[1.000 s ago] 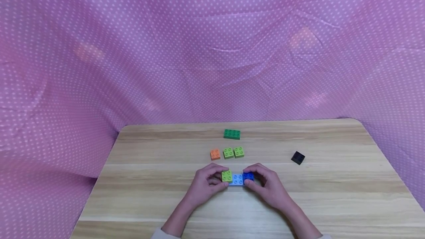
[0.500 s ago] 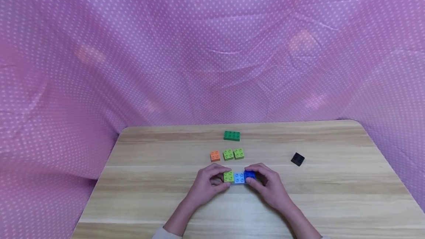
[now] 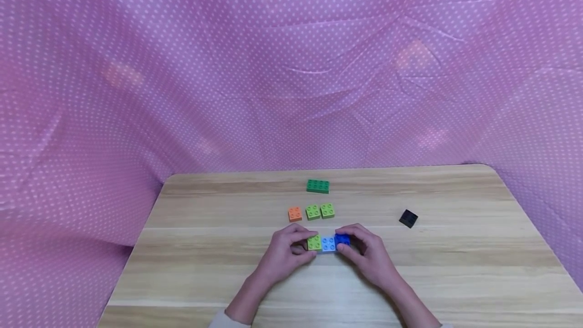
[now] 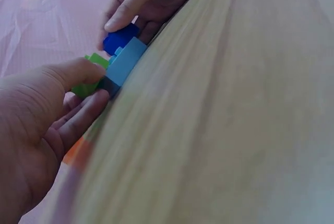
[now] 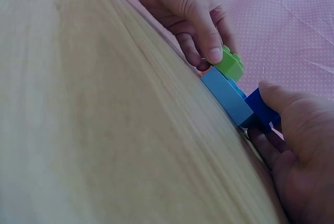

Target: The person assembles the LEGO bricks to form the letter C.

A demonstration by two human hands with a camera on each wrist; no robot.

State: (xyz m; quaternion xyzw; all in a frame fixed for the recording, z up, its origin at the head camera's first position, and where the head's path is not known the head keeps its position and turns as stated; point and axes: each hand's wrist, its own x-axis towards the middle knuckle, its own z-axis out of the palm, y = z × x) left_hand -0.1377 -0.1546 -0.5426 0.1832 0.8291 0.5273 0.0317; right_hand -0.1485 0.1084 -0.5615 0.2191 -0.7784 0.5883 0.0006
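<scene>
A light blue building brick (image 3: 328,244) lies on the table between my two hands, its middle studs showing. Thumb and fingers of my left hand (image 3: 283,251) pinch a lime green brick (image 3: 314,242) over its left end. At the other end, my right hand (image 3: 370,252) grips a dark blue brick (image 3: 342,239) between thumb and fingers. Seen from the right wrist, both smaller bricks (image 5: 230,63) sit on top of the long light blue brick (image 5: 227,96), one at each end. Fingers partly cover both small bricks.
Just beyond the hands stand an orange brick (image 3: 295,214) and two lime green bricks, one (image 3: 313,212) beside the other (image 3: 327,210). A longer green brick (image 3: 318,186) lies near the table's far edge. Off to the right is a black brick (image 3: 408,218). Pink dotted cloth (image 3: 291,65) hangs around the table.
Both hands and the bricks they hold have shifted slightly right. The lime green brick now lines up more evenly with the light blue brick's left end. The loose bricks stay put.
</scene>
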